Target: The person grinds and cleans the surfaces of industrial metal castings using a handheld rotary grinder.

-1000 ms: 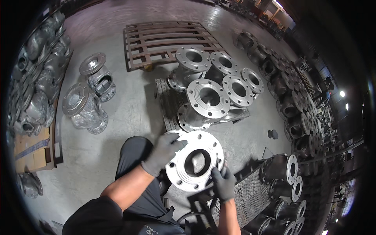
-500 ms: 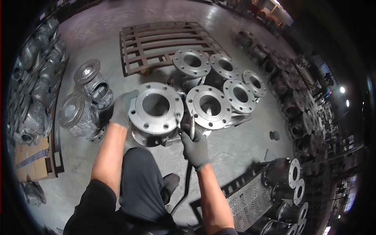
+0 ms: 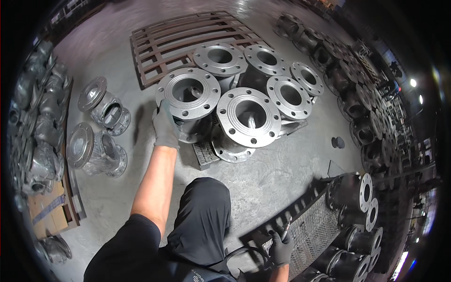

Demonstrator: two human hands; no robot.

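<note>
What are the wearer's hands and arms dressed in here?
The left hand and right hand both wear plain dark grey gloves ending around the wrist. The left forearm is bare below a loose black short sleeve; the right sleeve is out of view. No markings can be made out on the gloves.

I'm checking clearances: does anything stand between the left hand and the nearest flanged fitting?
Nothing visible does: the grey-gloved left hand rests against the left rim of the silver-grey, round-flanged metal fitting.

The right hand [image 3: 281, 249] partly hides a slim tool [image 3: 287, 227].
</note>
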